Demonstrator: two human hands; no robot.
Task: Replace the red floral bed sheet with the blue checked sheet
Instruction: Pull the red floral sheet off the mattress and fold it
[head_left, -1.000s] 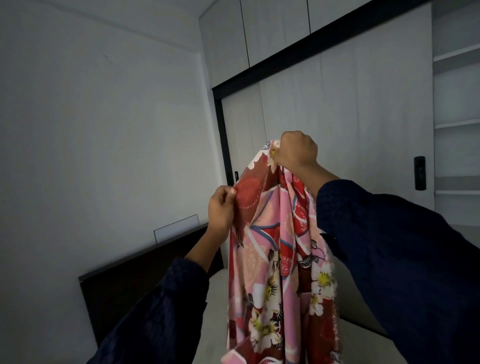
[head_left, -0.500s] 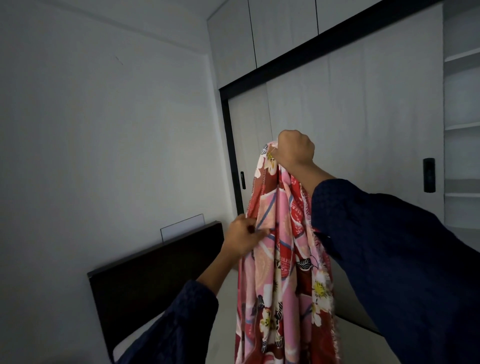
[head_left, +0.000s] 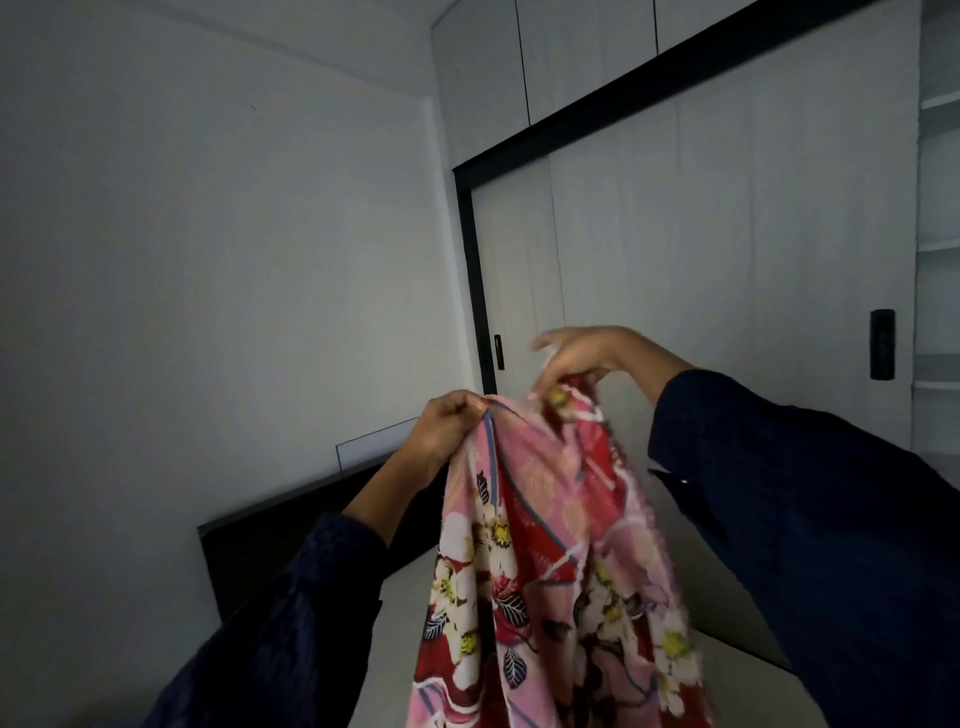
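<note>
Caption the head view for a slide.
Left hand grips and right hand pinches the top of the red floral bed sheet, raised before a dark headboard and white wardrobe doors.

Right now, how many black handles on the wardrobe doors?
2: left handle by the black door frame; right handle beside the open shelves. The raised sheet may hide more.

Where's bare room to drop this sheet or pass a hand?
Free: the pale surface between the dark headboard and the hanging red floral sheet; a smaller pale patch right of the sheet, below the right sleeve. Crowded: the centre, where the left hand and right hand both hold the sheet's top edge close together.
</note>
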